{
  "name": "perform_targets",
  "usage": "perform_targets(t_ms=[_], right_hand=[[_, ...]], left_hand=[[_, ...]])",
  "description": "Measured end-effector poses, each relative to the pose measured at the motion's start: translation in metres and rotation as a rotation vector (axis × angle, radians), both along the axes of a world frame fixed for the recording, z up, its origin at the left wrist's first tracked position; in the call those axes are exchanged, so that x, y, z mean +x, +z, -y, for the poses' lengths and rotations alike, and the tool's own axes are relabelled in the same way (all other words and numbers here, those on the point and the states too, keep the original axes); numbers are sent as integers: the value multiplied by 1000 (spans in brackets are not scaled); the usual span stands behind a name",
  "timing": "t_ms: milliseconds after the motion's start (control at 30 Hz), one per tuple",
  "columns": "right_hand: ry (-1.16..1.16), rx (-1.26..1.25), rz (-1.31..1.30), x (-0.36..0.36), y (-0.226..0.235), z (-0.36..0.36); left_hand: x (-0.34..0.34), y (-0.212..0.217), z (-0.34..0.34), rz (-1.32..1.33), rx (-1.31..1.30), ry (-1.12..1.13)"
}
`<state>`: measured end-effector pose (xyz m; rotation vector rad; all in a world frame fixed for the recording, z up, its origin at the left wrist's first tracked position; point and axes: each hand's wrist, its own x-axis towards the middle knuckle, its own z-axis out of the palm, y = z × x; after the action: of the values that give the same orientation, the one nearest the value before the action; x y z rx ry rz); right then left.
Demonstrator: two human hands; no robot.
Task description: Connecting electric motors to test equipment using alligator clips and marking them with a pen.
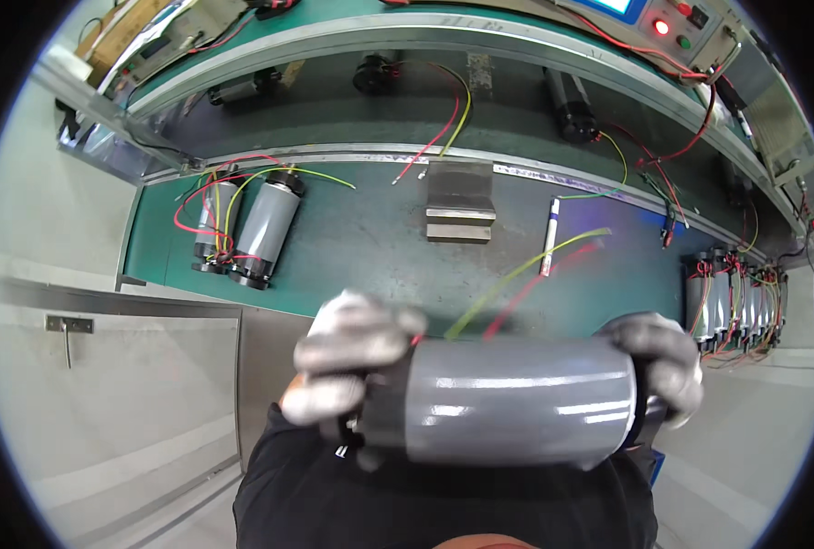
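Observation:
Close to my body I hold a large grey cylindrical electric motor [521,403] sideways, clear of the bench. My left hand [348,357], in a whitish glove, is closed round its black left end. Around the black right end wraps my gloved right hand [660,364], partly hidden by the motor. A yellow-green wire [517,274] and a red wire [540,284] rise from the motor's left part over the bench, blurred at their tips. Beyond them a metal V-shaped block [460,203] stands on the green bench top [352,247], with a white marker pen [550,236] to its right.
Two similar motors [272,229] with loose wires stand at the bench's left. Several more motors [722,297] are lined up at the far right. Under the metal shelf [425,27] lie further motors [572,105]. A control box with lit lamps [661,27] sits above.

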<state>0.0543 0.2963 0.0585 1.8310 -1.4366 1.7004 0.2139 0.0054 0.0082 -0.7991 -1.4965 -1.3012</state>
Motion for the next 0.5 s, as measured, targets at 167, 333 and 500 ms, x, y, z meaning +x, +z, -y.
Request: perform_targets(t_ms=[167,333,500], right_hand=[[-307,184,275,5,-2,28],[-576,421,600,-55,-54,105],[-782,465,508,-104,-104,147]], left_hand=[[7,-30,0,374,291,117],[-108,-100,99,216,-382,735],[-142,-125,148,887,217,308]])
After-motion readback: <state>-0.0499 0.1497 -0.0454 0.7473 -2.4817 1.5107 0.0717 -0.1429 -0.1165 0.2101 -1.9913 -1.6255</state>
